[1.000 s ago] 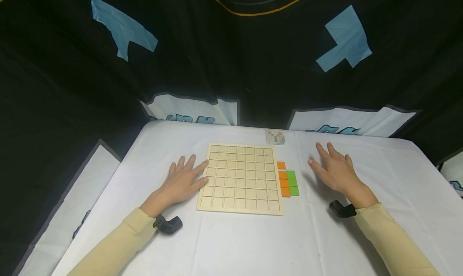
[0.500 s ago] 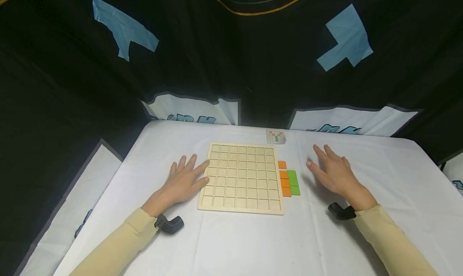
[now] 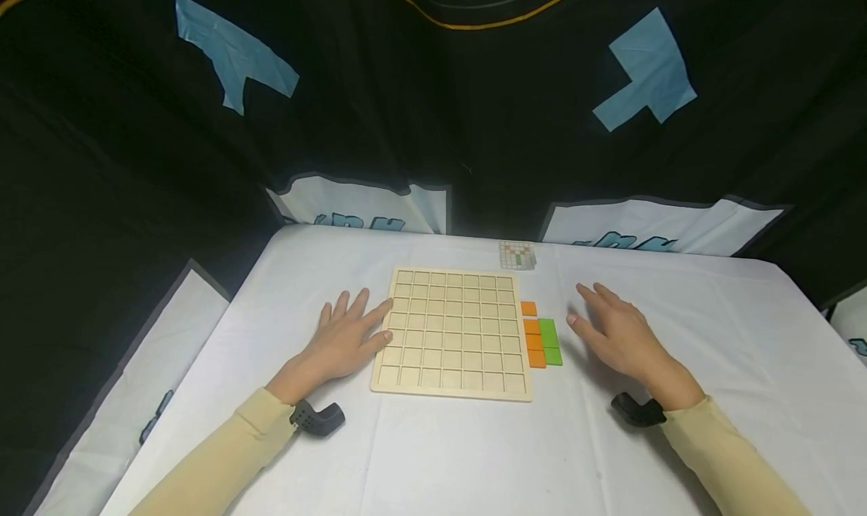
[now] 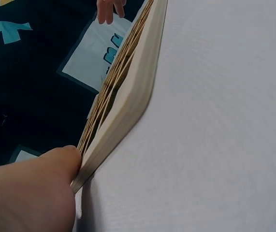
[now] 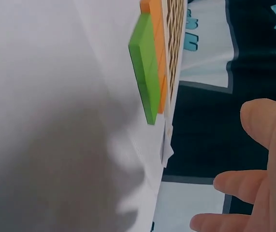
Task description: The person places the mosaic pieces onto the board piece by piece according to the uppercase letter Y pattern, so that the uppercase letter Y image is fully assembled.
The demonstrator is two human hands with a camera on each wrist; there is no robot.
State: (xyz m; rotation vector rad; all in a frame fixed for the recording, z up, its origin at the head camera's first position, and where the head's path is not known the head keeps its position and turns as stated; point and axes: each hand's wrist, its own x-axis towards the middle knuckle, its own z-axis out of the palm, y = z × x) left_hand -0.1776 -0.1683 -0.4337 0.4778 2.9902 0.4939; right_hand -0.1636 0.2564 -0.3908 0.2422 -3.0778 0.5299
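Left hand (image 3: 339, 343): fingers are lying spread, left of frame centre; thumb and index finger are touching the left rim of the wooden grid board (image 3: 452, 334). Right hand (image 3: 623, 337): fingers are hovering slightly parted above the white tablecloth (image 3: 467, 456), right of centre. The board is lying at lower centre, its square recesses showing pale wooden floors. Orange tiles (image 3: 533, 342) are lying just beside its right rim; green tiles (image 3: 550, 339) are adjoining them on the right. A grid-printed card (image 3: 518, 256) is lying near the board's upper-right corner.
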